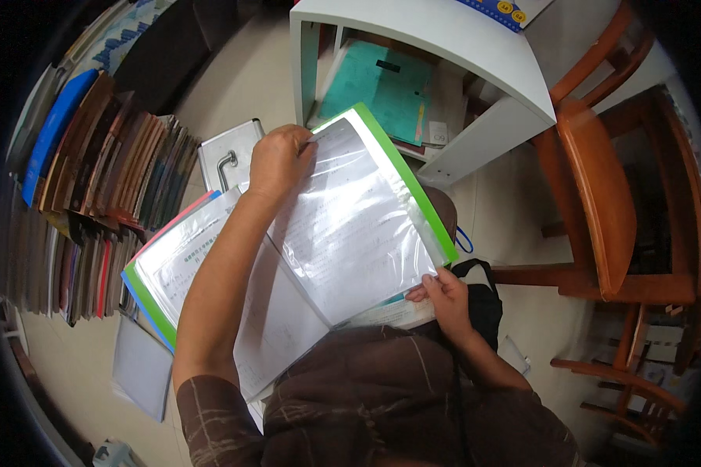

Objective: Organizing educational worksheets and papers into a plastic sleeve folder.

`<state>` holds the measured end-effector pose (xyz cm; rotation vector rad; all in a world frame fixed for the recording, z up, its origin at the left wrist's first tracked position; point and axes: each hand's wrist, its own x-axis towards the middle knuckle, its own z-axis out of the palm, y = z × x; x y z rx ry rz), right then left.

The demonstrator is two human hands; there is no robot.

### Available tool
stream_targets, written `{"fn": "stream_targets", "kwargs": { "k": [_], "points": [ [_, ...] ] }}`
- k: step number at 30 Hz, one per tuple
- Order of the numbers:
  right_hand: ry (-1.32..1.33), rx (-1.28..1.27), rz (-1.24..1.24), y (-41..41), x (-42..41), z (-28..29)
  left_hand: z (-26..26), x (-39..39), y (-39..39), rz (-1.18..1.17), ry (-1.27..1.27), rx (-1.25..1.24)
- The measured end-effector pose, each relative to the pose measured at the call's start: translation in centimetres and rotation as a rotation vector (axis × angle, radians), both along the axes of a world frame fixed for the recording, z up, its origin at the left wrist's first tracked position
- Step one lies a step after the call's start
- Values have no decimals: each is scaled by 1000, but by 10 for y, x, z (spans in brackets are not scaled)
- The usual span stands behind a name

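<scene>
A green display book (406, 169) lies spread across my lap, with clear plastic sleeves holding printed sheets. My left hand (279, 160) reaches over the left page and grips the upper edge of a plastic sleeve (344, 227) between thumb and fingers. At that sleeve's lower right corner, my right hand (448, 300) pinches the edge with its thumb on top. Glare covers parts of the plastic. My left forearm hides part of the left page (190, 257), which bears print. Blue and pink folder edges show beneath the display book on the left.
Tall stacks of books and papers (117, 169) stand at left, beside a metal-edged case (225, 152). A white shelf unit (490, 122) ahead holds teal folders (374, 87). Wooden chairs (596, 198) are at right. A pale folder (143, 368) lies on the tiled floor.
</scene>
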<state>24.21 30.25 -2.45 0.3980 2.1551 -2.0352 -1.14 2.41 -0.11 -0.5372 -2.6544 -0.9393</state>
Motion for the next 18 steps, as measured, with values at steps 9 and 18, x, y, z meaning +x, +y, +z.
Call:
{"fn": "stream_targets", "kwargs": {
  "k": [9, 18],
  "points": [
    [-3, -41, -3, 1, 1, 0, -11, 7, 0, 36, 125, 20],
    [-4, -1, 0, -2, 0, 6, -10, 13, 0, 43, 194, 102]
  ]
}}
